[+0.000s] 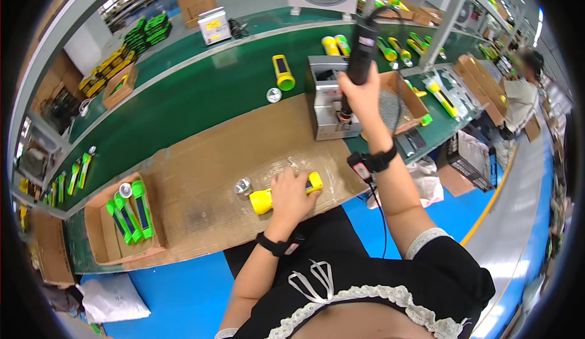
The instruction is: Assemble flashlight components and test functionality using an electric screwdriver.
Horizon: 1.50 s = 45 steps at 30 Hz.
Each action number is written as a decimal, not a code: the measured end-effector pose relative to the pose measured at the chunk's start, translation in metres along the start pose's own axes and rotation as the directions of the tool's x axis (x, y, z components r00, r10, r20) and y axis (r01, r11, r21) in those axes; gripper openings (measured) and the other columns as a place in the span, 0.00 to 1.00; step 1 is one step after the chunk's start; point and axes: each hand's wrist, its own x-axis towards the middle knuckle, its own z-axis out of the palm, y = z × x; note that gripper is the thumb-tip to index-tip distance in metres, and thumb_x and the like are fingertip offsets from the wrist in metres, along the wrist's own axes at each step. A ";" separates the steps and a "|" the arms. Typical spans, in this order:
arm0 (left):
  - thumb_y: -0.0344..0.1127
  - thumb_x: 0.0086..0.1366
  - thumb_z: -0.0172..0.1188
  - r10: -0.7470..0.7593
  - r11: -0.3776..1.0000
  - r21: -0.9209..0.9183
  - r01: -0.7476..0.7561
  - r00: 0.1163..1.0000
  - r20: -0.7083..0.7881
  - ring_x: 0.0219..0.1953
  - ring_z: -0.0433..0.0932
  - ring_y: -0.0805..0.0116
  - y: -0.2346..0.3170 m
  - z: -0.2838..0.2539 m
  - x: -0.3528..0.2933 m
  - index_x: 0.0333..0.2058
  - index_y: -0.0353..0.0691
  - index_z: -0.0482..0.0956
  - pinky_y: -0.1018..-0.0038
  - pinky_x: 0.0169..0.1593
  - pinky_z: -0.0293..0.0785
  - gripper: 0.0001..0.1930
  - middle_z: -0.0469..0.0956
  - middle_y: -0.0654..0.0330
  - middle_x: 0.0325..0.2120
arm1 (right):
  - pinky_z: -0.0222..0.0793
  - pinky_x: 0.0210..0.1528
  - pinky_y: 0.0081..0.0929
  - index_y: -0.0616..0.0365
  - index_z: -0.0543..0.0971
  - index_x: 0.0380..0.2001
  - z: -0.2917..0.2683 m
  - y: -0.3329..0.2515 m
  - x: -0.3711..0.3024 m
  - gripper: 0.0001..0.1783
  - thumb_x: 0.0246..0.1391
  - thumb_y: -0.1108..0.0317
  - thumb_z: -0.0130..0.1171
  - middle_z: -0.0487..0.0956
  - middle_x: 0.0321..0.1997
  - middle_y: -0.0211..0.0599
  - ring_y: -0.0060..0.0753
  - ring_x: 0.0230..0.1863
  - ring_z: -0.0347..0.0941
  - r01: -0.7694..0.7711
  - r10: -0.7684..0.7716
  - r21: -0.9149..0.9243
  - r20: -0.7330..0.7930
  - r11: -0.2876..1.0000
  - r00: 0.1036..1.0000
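Yellow flashlight (261, 202) flat on brown cardboard (207, 177), black power screwdriver (362, 51) nearly upright

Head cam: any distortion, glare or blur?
Head view: fisheye bends the green work surface's far edge, corners go black; shine on the cardboard sheet by the left hand; co-worker's head blurred, yellow flashlight fairly sharp.
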 end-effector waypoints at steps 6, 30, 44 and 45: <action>0.45 0.42 0.70 0.019 0.999 0.049 -0.017 0.999 -0.041 0.39 0.70 0.57 -0.004 0.001 0.000 0.40 0.47 0.79 0.59 0.54 0.60 0.23 0.70 0.58 0.30 | 0.65 0.19 0.20 0.64 0.67 0.45 -0.005 0.007 -0.046 0.22 0.45 0.78 0.58 0.72 0.23 0.31 0.22 0.16 0.69 -0.187 0.145 0.196 0.208 0.963 0.967; 0.41 0.39 0.71 0.072 0.997 0.006 -0.073 0.978 -0.198 0.38 0.69 0.59 -0.008 0.014 -0.009 0.36 0.43 0.74 0.64 0.46 0.62 0.23 0.68 0.59 0.31 | 0.69 0.27 0.25 0.64 0.57 0.55 0.008 -0.037 -0.109 0.29 0.50 0.80 0.53 0.72 0.22 0.38 0.27 0.21 0.70 -0.110 -0.010 0.425 0.271 0.899 0.963; 0.40 0.40 0.70 0.058 0.998 0.011 -0.057 0.987 -0.152 0.38 0.70 0.60 -0.010 0.015 -0.004 0.36 0.43 0.75 0.65 0.44 0.62 0.22 0.68 0.59 0.31 | 0.68 0.27 0.23 0.62 0.59 0.52 0.015 -0.021 -0.109 0.26 0.48 0.80 0.52 0.71 0.22 0.34 0.24 0.22 0.69 -0.148 0.013 0.361 0.351 0.921 0.936; 0.40 0.40 0.70 0.050 0.999 0.004 -0.050 0.989 -0.139 0.39 0.70 0.60 -0.010 0.015 -0.003 0.35 0.43 0.75 0.65 0.44 0.62 0.22 0.69 0.59 0.31 | 0.68 0.26 0.23 0.62 0.60 0.50 0.016 -0.020 -0.107 0.25 0.48 0.80 0.52 0.71 0.22 0.34 0.23 0.21 0.69 -0.151 0.015 0.342 0.369 0.927 0.929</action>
